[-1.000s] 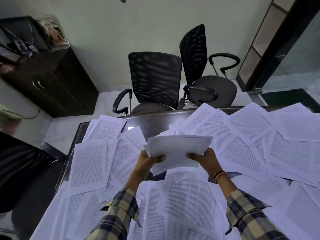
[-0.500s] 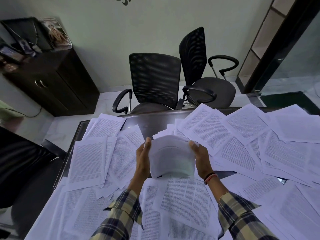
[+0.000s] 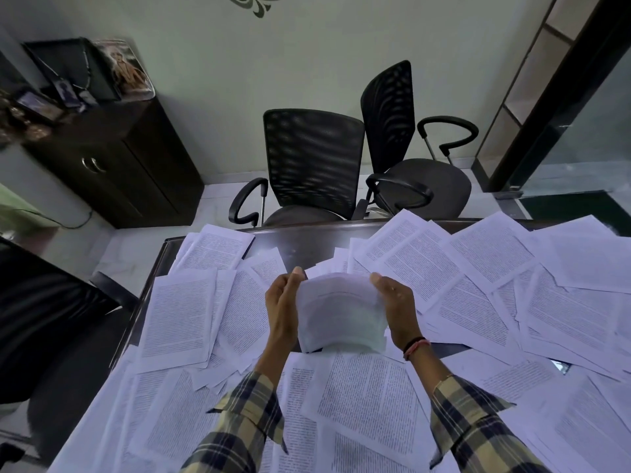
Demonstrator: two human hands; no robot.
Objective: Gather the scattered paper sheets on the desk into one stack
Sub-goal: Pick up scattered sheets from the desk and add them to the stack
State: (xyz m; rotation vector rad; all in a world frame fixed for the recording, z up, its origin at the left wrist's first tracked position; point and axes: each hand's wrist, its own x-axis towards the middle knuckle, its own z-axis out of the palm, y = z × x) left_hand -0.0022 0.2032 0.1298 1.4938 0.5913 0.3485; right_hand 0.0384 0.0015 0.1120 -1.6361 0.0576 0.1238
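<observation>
- Desk under me was dark and glossy, buried in printed sheets except for a bare strip near its far edge at upper centre of the frame.
- At centre frame I held the stack upright between my two palms, its lower edge at or just above the sheets lying there; I could not tell if it touched.
- My left hand pressed flat against the stack's left side, fingers straight; my right hand pressed the right side the same way, so the hands stood apart with the paper clamped between them.
- To square it well, I judged I should tap the lower edge on a flat spot, keep the palms parallel and press lightly, since the bundle bowed in the middle.
- Scattered paper sheets covered the left, right and bottom of the frame, overlapping at all angles, so most of the gathering looked undone.
- Beyond the desk two black mesh chairs stood at upper centre, touching or nearly so.
- A dark cabinet with small framed things on top sat at upper left, against a pale wall.
</observation>
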